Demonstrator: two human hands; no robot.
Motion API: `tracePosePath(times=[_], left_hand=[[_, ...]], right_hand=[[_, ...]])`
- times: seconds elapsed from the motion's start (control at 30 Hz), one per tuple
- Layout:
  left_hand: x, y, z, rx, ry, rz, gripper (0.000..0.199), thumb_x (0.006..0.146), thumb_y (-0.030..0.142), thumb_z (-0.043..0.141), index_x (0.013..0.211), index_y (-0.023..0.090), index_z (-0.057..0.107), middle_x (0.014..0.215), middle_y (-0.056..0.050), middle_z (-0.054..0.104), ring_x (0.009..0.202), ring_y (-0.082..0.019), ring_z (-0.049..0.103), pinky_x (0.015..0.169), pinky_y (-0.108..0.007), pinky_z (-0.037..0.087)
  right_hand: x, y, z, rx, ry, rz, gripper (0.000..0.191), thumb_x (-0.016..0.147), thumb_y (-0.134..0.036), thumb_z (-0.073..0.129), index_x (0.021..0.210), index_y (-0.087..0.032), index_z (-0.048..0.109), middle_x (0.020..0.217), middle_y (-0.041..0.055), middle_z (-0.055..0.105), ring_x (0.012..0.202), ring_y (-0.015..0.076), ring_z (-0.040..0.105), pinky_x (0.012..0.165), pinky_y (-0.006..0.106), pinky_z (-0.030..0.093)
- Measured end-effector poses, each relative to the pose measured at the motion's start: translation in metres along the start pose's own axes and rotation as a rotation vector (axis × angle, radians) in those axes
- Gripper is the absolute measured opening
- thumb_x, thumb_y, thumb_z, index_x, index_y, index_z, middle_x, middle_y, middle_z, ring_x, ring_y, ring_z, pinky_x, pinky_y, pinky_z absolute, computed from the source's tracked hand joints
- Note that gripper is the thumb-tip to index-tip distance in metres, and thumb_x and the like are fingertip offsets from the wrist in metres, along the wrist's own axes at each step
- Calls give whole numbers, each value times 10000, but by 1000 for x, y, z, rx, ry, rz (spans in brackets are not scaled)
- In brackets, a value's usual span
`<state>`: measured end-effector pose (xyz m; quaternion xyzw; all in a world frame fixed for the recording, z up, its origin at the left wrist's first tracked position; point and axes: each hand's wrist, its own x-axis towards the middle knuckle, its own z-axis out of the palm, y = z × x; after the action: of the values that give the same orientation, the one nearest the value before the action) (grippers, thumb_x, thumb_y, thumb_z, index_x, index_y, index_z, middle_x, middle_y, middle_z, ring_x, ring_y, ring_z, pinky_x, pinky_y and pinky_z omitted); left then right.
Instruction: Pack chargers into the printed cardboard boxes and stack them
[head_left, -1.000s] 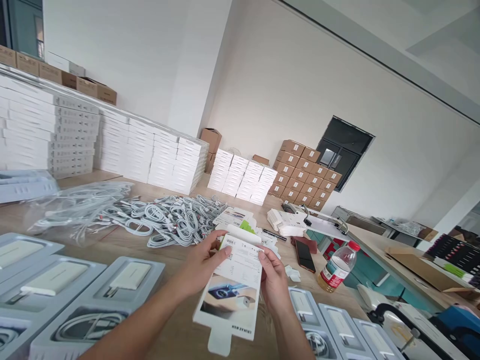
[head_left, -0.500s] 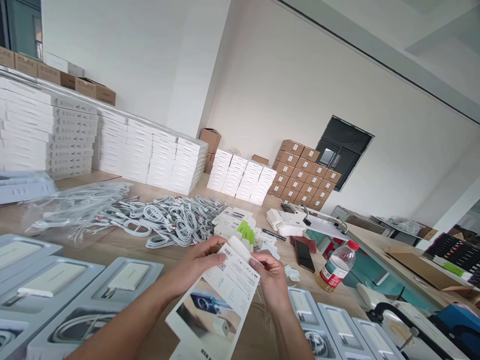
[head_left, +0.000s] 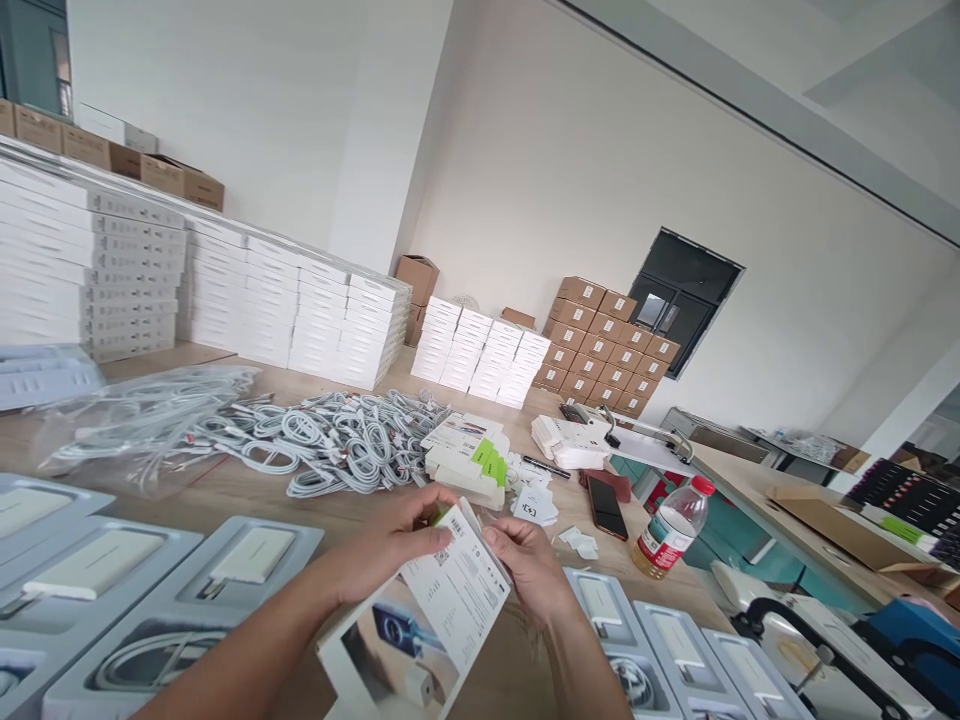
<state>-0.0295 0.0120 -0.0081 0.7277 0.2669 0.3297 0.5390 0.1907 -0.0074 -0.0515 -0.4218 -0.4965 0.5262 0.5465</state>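
Note:
A white printed carton (head_left: 420,625), with a photo of a phone and charger on its face, is tilted between my two hands above the table. My left hand (head_left: 401,540) grips its upper left edge, thumb across the printed side and fingers behind. At the upper right corner, the thumb and fingers of my right hand (head_left: 525,560) pinch the end near a folded flap. The carton's lower end runs out of the frame. Just beyond my hands lie flat printed cartons with green strips (head_left: 489,460) and small white paper pieces (head_left: 534,505).
Grey trays (head_left: 251,555) with white chargers and cables flank me left and right. Coiled cables (head_left: 360,440) heap at the back left, before stacked white boxes (head_left: 292,310). A phone (head_left: 606,506) and a bottle (head_left: 673,528) stand or lie to the right.
The carton's top flap, raised before, is now folded down at the end. My right hand has moved slightly left and down along with it.

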Motion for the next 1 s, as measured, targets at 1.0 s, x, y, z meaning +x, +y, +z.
tracePosePath(times=[1.0], left_hand=[[3, 2, -5, -248, 135, -15, 317, 773, 375, 705, 1048, 228, 645, 805, 25, 628, 714, -159, 557, 640, -245, 390]], right_hand=[[-9, -11, 7, 89, -70, -42, 366, 701, -486, 808, 959, -226, 795, 867, 59, 774, 806, 226, 663, 734, 331, 488]])
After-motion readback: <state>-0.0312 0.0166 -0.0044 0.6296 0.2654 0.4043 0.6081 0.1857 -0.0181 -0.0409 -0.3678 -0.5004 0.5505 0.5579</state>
